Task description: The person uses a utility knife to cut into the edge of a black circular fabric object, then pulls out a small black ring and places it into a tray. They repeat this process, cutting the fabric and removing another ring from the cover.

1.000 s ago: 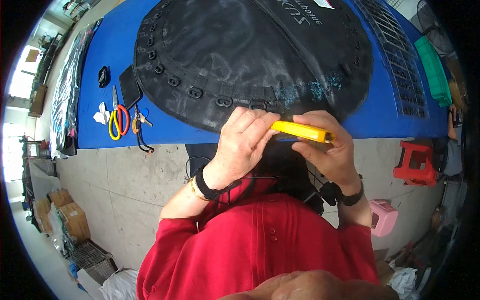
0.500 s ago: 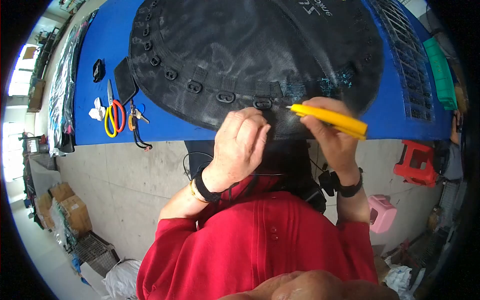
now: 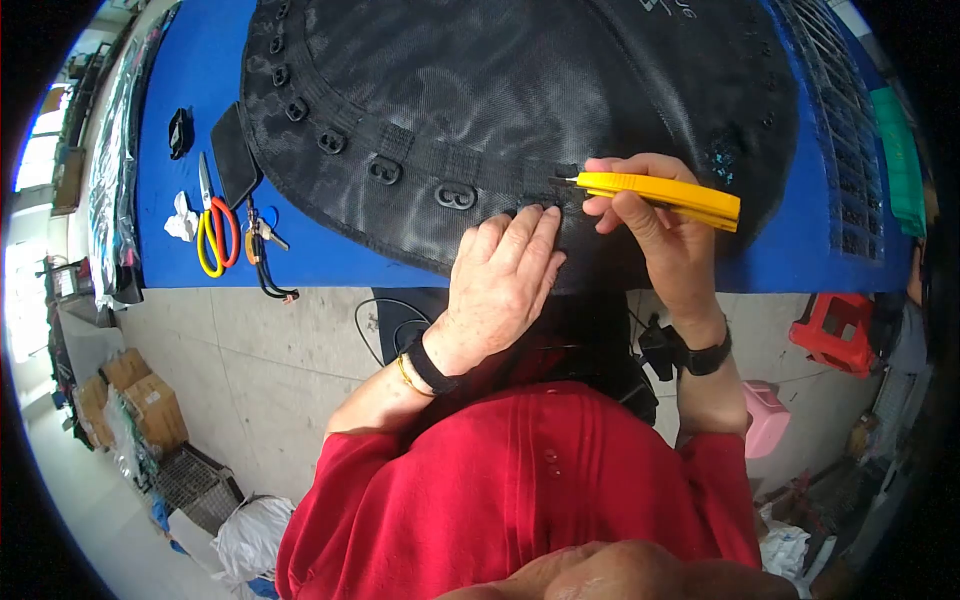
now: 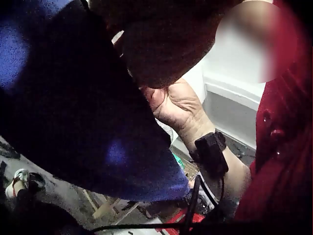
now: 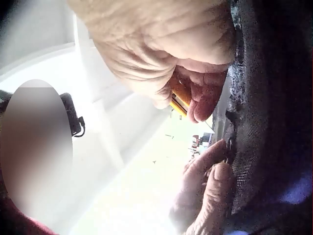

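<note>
A round black mesh piece (image 3: 480, 90) lies on the blue table, with black plastic buckles (image 3: 455, 195) along its curved edge. Fingers extended, the left hand (image 3: 505, 285) rests on the mesh near that edge, partly covering a buckle. The right hand (image 3: 672, 240) grips a yellow cutter (image 3: 700, 200), its thin tip at a dark strap just beyond the left fingertips. In the right wrist view, part of the cutter (image 5: 179, 104) shows under the right hand (image 5: 171, 44), and the left hand (image 5: 203, 191) touches the mesh edge. The left wrist view shows a palm (image 4: 178, 107), fingers hidden.
Left on the table (image 3: 350, 272) are scissors (image 3: 218, 235), a flat black item (image 3: 234, 155), keys (image 3: 265, 235) and crumpled white paper (image 3: 182, 218). A dark grid (image 3: 850, 140) and green tray (image 3: 898, 160) lie right. Red (image 3: 832, 332) and pink (image 3: 765, 418) stools stand below.
Both hands were close together at the cutter; the left let go and moved onto the mesh edge. The cutter turned, its tip now pointing left. The mesh appears lower and larger in view.
</note>
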Motion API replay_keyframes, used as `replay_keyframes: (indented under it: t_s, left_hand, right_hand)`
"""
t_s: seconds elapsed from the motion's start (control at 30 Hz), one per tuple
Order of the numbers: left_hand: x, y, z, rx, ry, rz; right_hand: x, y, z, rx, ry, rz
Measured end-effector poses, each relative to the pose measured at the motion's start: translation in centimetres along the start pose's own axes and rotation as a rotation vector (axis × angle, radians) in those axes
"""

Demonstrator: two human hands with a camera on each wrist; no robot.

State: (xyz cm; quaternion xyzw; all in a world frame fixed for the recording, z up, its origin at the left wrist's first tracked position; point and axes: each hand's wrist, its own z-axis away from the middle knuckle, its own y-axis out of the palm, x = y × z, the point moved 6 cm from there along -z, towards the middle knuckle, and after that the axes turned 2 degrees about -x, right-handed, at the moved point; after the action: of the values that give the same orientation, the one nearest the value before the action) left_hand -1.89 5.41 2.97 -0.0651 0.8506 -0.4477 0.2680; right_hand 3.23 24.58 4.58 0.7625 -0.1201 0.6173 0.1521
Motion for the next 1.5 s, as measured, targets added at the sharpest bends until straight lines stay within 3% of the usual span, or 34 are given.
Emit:
replay_keyframes:
  t_s: [0.87,0.97,1.07,1.17,1.37,1.5]
  left_hand:
    - [0.7,0.0,0.2,-0.021,0.021,0.065]
    - [0.7,-0.1,0.1,-0.02,0.017,0.071]
    - [0.8,-0.1,0.1,-0.017,0.014,0.073]
    - [0.8,-0.1,0.1,-0.016,0.007,0.071]
    - [1.0,-0.1,0.0,-0.023,0.0,0.091]
    - [0.9,-0.3,-0.1,-0.03,-0.003,0.09]
  right_hand:
    - [-1.5,2.2,-1.3,0.152,0.051,-0.003]
    - [-1.2,2.2,-1.2,0.167,-0.08,0.154]
    - [-1.3,2.1,-1.0,0.15,-0.045,0.062]
    - [-0.9,2.0,-1.0,0.171,-0.158,0.24]
    - [-1.2,0.7,-0.8,0.158,-0.071,0.171]
    - [-0.9,0.9,-0.5,0.163,-0.159,0.266]
